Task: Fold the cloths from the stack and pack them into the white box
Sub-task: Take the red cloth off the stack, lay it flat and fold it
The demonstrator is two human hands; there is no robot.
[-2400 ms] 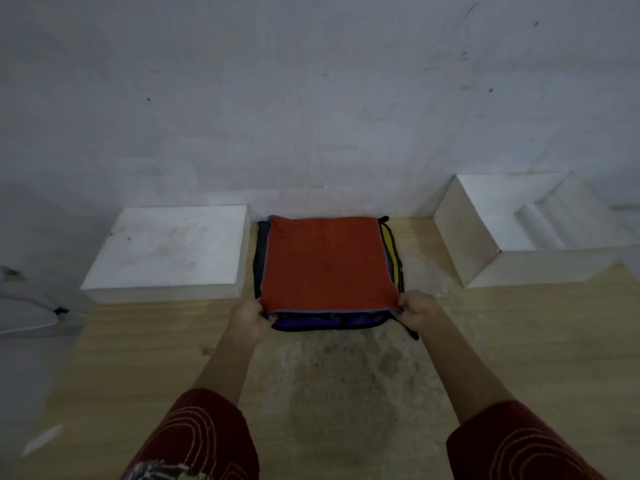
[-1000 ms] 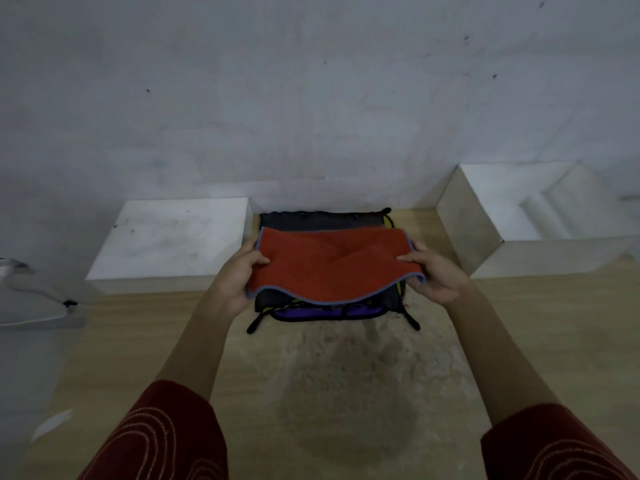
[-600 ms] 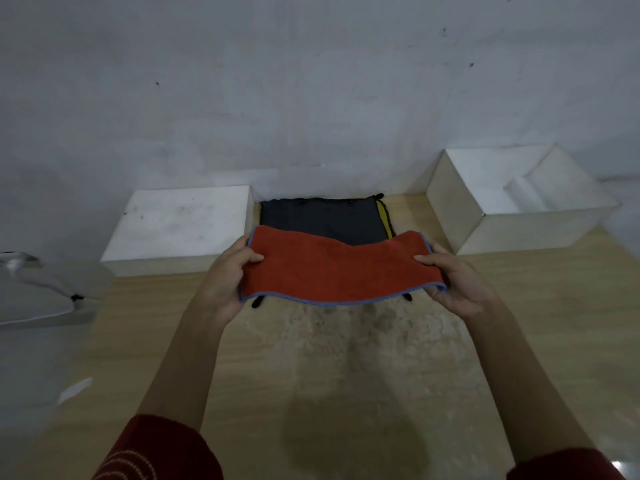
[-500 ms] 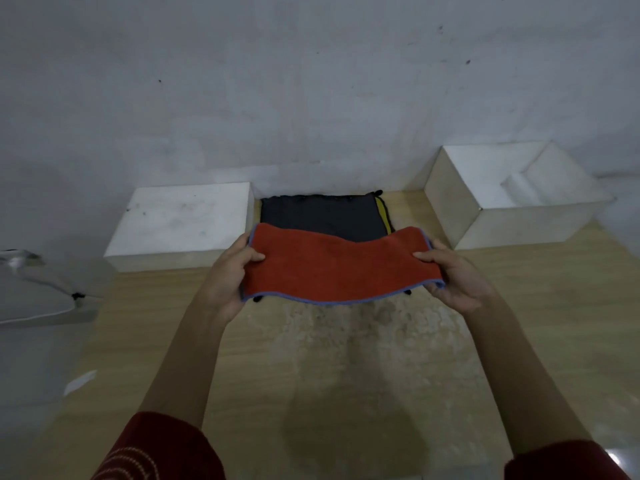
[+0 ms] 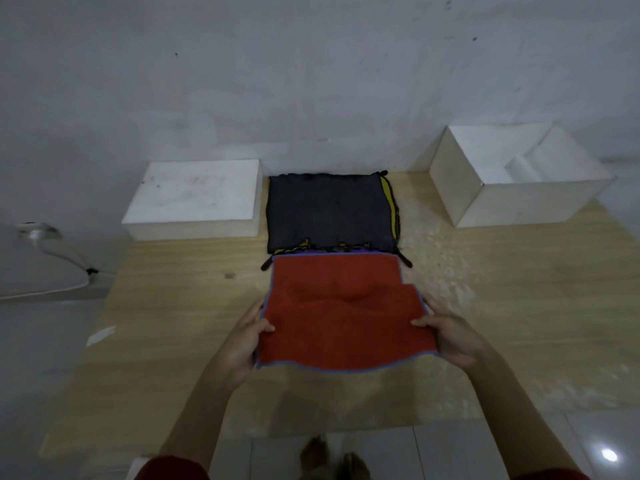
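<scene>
Currently I see the orange cloth (image 5: pixel 341 317), blue-trimmed, dead centre of view, w/ both hands on it. Left hand (image 5: pixel 242 344) grips its edge at 9 o'clock: thumb curled over the top, fingers underneath, so closed round the fabric. Right hand (image 5: pixel 453 341) does the same at 3 o'clock, thumb on top, the other fingers hidden below. Near half of the cloth is lifted off the table (image 5: pixel 173 323). Far half lies flat, w/ a crease across the middle and its far edge just touching the front of the stack (image 5: pixel 329 211). Stack sits at 12 o'clock from the cloth, against the wall (image 5: pixel 311 81), dark grey piece on top, yellow and purple edges peeking out at right and front. White box (image 5: pixel 530 202) is open, approx 2 o'clock, well apart from the cloth; can't tell what's inside beyond white shapes. Flat white block (image 5: pixel 194 199) at 10 o'clock, just beside the stack. Cable (image 5: pixel 52 251) off at 9 o'clock, bare feet (image 5: pixel 329 459) at 6 on the tiled floor (image 5: pixel 485 452).
</scene>
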